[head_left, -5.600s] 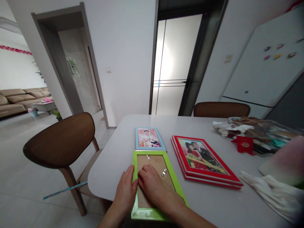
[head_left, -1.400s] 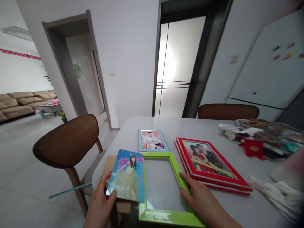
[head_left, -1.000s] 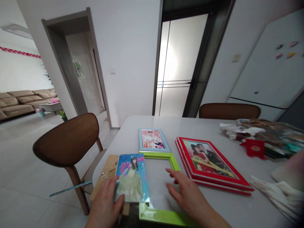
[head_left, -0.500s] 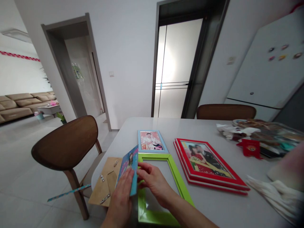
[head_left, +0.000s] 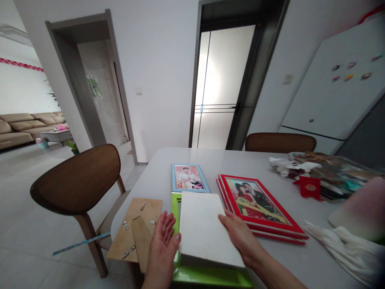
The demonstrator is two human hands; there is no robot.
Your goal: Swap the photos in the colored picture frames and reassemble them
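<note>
A white-backed picture sheet [head_left: 206,228] lies tilted over the green picture frame [head_left: 207,277], hiding most of its opening. My right hand [head_left: 237,235] grips the sheet's right edge, the fingers beneath it out of sight. Beside the left edge, my left hand [head_left: 164,245] is open with fingers extended and its thumb close to the sheet; whether the thumb touches cannot be made out. Left of that hand is the wooden backing board [head_left: 126,237] with metal clips and a stand leg, reaching past the table edge.
A blue-framed photo [head_left: 191,178] lies behind the green frame. Stacked red frames [head_left: 264,204] stand to the right. Farther right are a red packet [head_left: 310,188], crumpled white cloth [head_left: 343,249] and plastic-wrapped items [head_left: 339,164]. A brown chair [head_left: 78,180] stands at the left.
The sheet has turned from its printed blue side to its white back and moved right over the green frame. My left hand has let go; my right hand has moved right and grips the edge.
</note>
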